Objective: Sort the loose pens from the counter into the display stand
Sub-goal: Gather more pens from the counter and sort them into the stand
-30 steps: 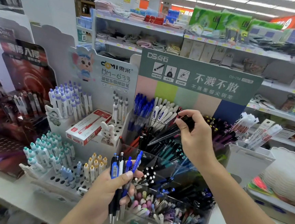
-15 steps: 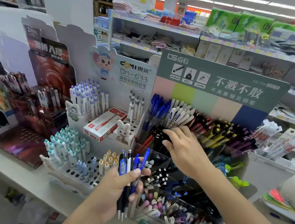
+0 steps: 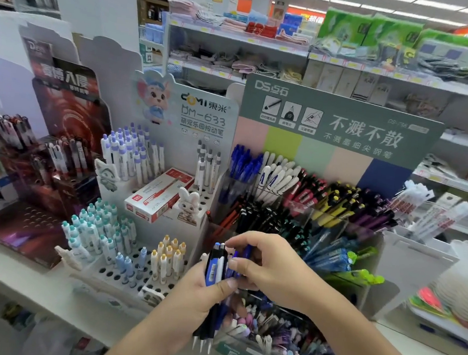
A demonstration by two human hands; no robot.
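Both hands (image 3: 264, 267) on pen bundle (image 3: 216, 272)

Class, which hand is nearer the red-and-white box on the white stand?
Left. The left hand sits below and slightly right of the box; the right hand is farther right.

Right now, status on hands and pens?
Left hand grips the pen bundle, tips down. Right hand pinches a blue pen at the bundle's top. Display stand behind, nothing blocking.
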